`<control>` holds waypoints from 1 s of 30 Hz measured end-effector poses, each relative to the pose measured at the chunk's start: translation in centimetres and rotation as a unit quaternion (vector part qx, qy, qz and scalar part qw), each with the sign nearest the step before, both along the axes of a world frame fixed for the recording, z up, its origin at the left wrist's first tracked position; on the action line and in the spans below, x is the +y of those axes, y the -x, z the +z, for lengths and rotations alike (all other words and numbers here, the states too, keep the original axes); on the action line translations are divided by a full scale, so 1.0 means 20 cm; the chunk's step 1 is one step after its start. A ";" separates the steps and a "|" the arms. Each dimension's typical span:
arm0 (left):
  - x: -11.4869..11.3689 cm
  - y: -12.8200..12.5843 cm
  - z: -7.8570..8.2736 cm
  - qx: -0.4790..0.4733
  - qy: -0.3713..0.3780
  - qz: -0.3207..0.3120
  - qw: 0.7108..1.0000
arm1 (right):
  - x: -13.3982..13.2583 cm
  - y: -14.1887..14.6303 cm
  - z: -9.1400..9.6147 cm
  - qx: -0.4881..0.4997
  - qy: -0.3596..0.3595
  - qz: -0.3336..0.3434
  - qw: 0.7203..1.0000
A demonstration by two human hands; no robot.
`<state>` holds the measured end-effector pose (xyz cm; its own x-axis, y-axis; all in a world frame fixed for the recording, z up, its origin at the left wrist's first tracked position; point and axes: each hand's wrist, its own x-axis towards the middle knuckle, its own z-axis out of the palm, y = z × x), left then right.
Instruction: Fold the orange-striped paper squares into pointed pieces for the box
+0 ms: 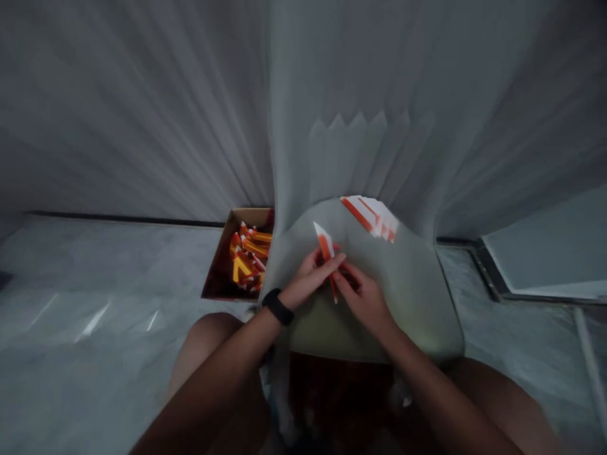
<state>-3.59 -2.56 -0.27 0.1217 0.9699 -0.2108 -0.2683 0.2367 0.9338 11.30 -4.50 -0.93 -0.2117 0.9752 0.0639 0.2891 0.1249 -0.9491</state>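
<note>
Above the seat of a pale plastic chair point(417, 303), both hands meet at one narrow orange-and-white folded paper piece point(325, 243). My left hand point(313, 275), with a black band on its wrist, is closed around the piece, thumb lying across it. My right hand point(361, 296) pinches it from the other side, near its lower half. The pointed white tip sticks up away from me, and a thin end shows below the fingers. Several flat orange-and-white paper pieces point(372, 218) lie fanned out at the back of the seat.
A cardboard box point(218, 278) stands on the floor left of the chair, with several orange-and-yellow folded pieces point(249, 253) inside. A pleated grey curtain point(142, 126) hangs behind. At right a pale panel with a dark frame point(545, 253) lies by the curtain.
</note>
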 end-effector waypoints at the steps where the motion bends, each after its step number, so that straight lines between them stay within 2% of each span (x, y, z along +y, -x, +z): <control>1: 0.00 -0.01 0.01 0.003 -0.004 -0.005 1.000 | -0.01 0.00 0.01 0.003 0.007 -0.002 1.000; 8: 0.07 -0.10 -0.03 -0.062 -0.015 -0.017 0.998 | 0.01 -0.07 0.01 0.071 0.030 -0.037 0.996; 12: 0.11 -0.13 -0.02 -0.059 -0.032 -0.034 0.997 | 0.04 -0.11 0.01 0.073 0.031 -0.036 0.996; 17: 0.14 -0.10 -0.03 -0.057 -0.042 -0.044 0.997 | 0.06 -0.10 0.04 0.062 0.032 -0.028 0.997; 22: 0.15 -0.04 -0.03 -0.032 -0.052 -0.036 0.998 | 0.08 -0.06 0.03 0.052 0.051 -0.024 0.997; 25: 0.15 -0.02 -0.04 -0.001 -0.048 -0.036 0.998 | 0.09 -0.04 0.02 0.046 0.028 -0.031 0.998; 28: 0.15 -0.01 -0.07 0.024 -0.043 -0.033 0.998 | 0.08 -0.04 0.02 -0.007 0.008 -0.037 0.999; 30: 0.14 -0.03 -0.10 0.027 -0.043 -0.007 0.999 | 0.06 -0.04 0.02 -0.044 -0.010 -0.048 0.998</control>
<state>-3.08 0.28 -2.19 0.1268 0.9829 -0.1337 -0.2133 0.1587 0.9640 12.10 -3.30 -0.51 -0.1225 0.9901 0.0689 0.3835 0.1112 -0.9168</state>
